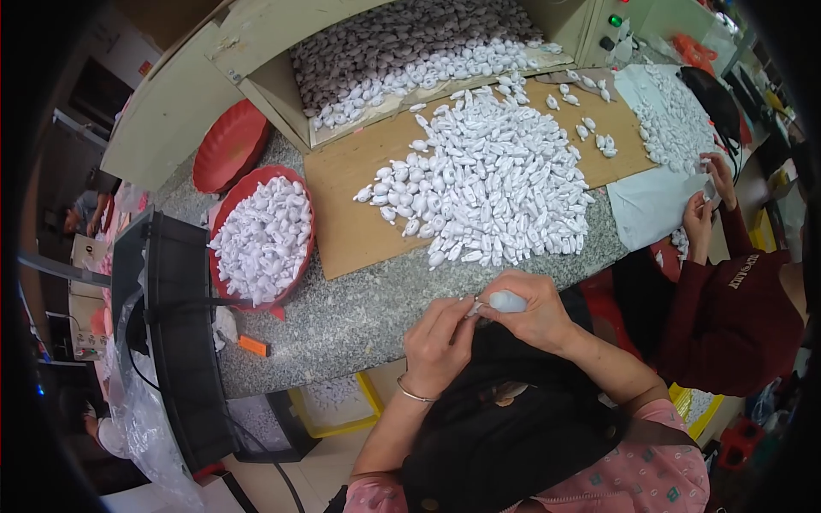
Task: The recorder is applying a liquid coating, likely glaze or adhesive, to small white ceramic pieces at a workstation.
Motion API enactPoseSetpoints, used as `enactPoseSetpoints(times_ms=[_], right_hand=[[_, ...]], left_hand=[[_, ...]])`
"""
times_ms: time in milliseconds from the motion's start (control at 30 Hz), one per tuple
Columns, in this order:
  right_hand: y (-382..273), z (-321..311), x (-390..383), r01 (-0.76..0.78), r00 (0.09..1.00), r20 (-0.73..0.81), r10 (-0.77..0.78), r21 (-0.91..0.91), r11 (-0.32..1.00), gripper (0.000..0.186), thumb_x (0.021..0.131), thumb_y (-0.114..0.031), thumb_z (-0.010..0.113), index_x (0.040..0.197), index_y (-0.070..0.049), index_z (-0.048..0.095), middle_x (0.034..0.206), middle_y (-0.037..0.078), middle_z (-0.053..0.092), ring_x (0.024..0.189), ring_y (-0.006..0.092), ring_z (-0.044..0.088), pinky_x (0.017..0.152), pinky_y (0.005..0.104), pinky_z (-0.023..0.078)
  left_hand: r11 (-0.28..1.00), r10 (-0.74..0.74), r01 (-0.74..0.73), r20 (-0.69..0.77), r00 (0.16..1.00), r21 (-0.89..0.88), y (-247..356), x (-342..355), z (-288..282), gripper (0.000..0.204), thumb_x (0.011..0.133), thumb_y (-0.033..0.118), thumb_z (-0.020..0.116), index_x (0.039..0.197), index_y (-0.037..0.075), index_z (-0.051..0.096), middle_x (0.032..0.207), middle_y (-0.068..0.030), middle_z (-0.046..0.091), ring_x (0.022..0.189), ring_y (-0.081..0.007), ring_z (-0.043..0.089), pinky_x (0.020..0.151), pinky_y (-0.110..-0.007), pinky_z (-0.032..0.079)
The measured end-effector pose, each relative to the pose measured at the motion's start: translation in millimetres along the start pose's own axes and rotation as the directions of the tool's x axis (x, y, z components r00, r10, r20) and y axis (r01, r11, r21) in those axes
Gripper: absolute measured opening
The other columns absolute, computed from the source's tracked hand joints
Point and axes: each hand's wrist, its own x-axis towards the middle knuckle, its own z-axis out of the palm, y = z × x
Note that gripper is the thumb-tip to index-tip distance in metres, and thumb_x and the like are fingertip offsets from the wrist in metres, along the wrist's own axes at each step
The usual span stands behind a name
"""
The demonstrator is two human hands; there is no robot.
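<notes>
Left hand: we see our left hand [436,342] with its fingers pinched nearly closed on a small white piece [475,308], mostly hidden.
Right hand: our right hand [543,318] curls around a pale round-ended object [507,301], fingertips close to the left's.
Small white piece: we have it just off the counter's [368,321] front edge.
Pile: white pieces [513,171] cover much of the brown board [342,227].
Red bowl [312,229]: filled with white pieces, near the counter's left end.
Orange block [253,345]: by the counter's front-left corner.
</notes>
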Motion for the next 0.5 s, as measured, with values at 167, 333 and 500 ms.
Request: enactPoseSetpoints(times_ms=[167,333,500], right_hand=[[7,1,-4,0.033,0.998,-0.051,-0.028,0.091,0.995,0.011,0.076,-0.005,0.074,0.084,-0.002,0.066,0.077,0.005,0.064,0.07,0.0114,0.06,0.062,0.0258,0.048],[6,5,-2,-0.18,0.983,0.012,0.181,0.223,0.958,0.012,0.079,-0.007,0.073,0.085,-0.001,0.066,0.078,0.005,0.066,0.07,0.0078,0.059,0.062,0.0234,0.048],[5,4,-6,-0.089,0.996,0.045,0.081,0.224,0.97,0.01,0.08,-0.006,0.072,0.085,-0.001,0.065,0.074,0.004,0.065,0.066,0.0074,0.06,0.06,0.0226,0.048]], left_hand=[[0.762,-0.3,0.4,0.269,0.915,-0.509,-9,-3,-8,0.025,0.08,-0.01,0.062,0.103,-0.001,0.064,0.099,-0.0079,0.063,0.088,-0.0138,0.063,0.073,-0.023,0.052],[0.355,-0.514,0.617,0.405,0.756,-0.702,-10,-7,-8,0.024,0.083,-0.01,0.06,0.105,-0.003,0.063,0.104,-0.0077,0.06,0.094,-0.0138,0.061,0.081,-0.024,0.051],[0.386,-0.444,0.599,0.428,0.788,-0.702,-17,-11,-15,0.025,0.082,-0.011,0.06,0.105,-0.004,0.062,0.105,-0.0085,0.057,0.098,-0.0152,0.06,0.085,-0.025,0.05]])
